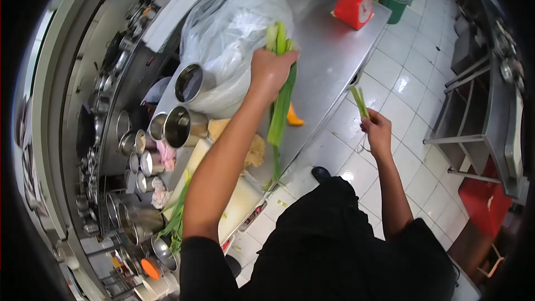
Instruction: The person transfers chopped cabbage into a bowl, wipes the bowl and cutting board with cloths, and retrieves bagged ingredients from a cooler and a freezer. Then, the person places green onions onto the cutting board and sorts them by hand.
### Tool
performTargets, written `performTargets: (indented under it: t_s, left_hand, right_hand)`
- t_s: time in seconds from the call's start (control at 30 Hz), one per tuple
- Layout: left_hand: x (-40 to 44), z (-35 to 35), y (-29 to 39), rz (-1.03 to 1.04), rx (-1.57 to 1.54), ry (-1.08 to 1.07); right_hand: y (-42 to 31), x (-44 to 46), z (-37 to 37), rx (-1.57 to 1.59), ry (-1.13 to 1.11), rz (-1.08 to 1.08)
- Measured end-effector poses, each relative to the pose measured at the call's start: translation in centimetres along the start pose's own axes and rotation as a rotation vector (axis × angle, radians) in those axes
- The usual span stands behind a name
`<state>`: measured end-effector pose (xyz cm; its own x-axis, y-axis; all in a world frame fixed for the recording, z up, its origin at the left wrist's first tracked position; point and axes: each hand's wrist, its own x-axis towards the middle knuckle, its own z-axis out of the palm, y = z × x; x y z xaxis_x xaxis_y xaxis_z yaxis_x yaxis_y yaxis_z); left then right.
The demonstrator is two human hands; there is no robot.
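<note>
My left hand (273, 69) is closed round several leek stalks (283, 100), held above the steel table. Their pale cut ends stick up past my fist and the flat green leaves hang down. Out over the floor on the right, my right hand (378, 128) pinches a few thin green leaf strips (359, 101). A thin loop shows below its fingers; I cannot tell what it is. Below my left forearm lies a white cutting board (239, 203), with loose leafy greens (177, 220) at its left. A tan cloth (254, 150) and a yellow-orange object (294, 116) lie near the leaves.
A big clear plastic bag (237, 19) covers the far left of the steel table (320, 61). A red scale (355, 0) stands at the far end, near a green bin (399, 0). Metal pots (181, 125) line the left. Steel shelving (473, 100) stands across the tiled floor (398, 44).
</note>
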<state>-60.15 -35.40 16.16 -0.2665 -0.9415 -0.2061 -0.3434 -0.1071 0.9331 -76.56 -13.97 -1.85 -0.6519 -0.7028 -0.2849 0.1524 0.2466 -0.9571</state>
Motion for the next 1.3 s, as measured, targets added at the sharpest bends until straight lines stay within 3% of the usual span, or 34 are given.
performTargets:
  t_s: [0.23, 0.33, 0.43, 0.53, 0.57, 0.63, 0.7, 0.77, 0.87, 0.97, 1.03, 1.17, 1.3]
  left_hand:
    - [13.3, 8.2, 2.0, 0.074, 0.248, -0.327]
    - [19.9, 10.1, -3.0, -0.022, 0.493, -0.382]
    - [14.2, 9.1, -4.6, 0.193, 0.856, 0.162]
    - [5.3, 7.7, -7.5, 0.291, 0.23, -0.138]
    - [-0.3, 6.7, -6.3, 0.147, 0.227, -0.212]
    - [-7.7, 6.3, -8.9, 0.026, 0.125, -0.213]
    - [-11.7, 5.2, -11.2, -0.197, -0.226, -0.192]
    - [-14.0, 1.4, -11.9, -0.218, -0.47, -0.194]
    - [-18.0, -4.0, -14.9, -0.147, -0.617, 0.217]
    - [-24.0, -10.5, -16.5, -0.148, -1.004, 0.502]
    - [-30.0, -15.4, -17.2, -0.162, -1.087, 0.666]
    - [-43.2, -21.7, -21.7, -0.128, -1.089, 1.204]
    - [-55.5, -25.9, -31.6, -0.153, -1.262, 1.558]
  right_hand:
    - [2.6, -4.8, -7.7, 0.063, 0.273, 0.172]
    - [3.9, -6.0, -8.5, 0.068, 0.29, 0.218]
    - [3.4, -6.1, -7.6, 0.127, 0.269, 0.237]
    - [1.9, -5.8, -4.7, 0.275, 0.167, 0.208]
    - [0.8, -5.8, -3.2, 0.293, 0.107, 0.169]
    - [-2.1, -6.2, 0.7, 0.322, -0.022, 0.088]
    - [-5.0, -7.5, 4.9, 0.222, -0.215, -0.005]
    - [-7.1, -9.5, 8.9, 0.036, -0.496, -0.034]
    - [-7.2, -13.4, 14.2, -0.229, -0.809, -0.315]
    - [-6.7, -17.9, 17.9, -0.135, -1.112, -0.457]
    - [-6.4, -19.6, 19.3, -0.19, -1.209, -0.426]
    - [-6.0, -22.9, 22.4, -0.297, -1.313, -0.33]
    - [-4.4, -26.8, 24.7, -0.38, -1.322, -0.347]
